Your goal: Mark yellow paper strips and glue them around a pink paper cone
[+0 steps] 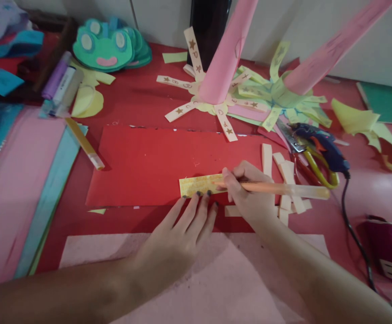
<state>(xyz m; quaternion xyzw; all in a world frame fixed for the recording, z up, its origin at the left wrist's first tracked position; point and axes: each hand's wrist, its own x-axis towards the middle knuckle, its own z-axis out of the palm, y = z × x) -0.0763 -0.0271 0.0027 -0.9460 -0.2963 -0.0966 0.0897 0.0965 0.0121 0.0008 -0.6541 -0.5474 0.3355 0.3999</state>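
Note:
A small yellow paper strip [196, 185] lies on a red rectangular sheet [142, 164], with orange marks over its face. My left hand [185, 225] is open, its fingertips flat on the lower edge of the strip. My right hand [251, 191] pinches an orange pen [283, 189] with a clear cap on its back end. The pen's tip meets the strip near its middle. Part of the strip's right end is hidden behind my right fingers. Cream paper strips [287, 173], some looped, lie just right of that hand.
Two pink paper cones [221, 67] with lettered strips around their bases stand behind. At the right are scissors [312, 164], a dark blue glue gun [324, 144] with its cord, and a purple box [389, 247]. Green paper frogs [104, 47], markers [59, 87] and coloured sheets [24, 180] lie left.

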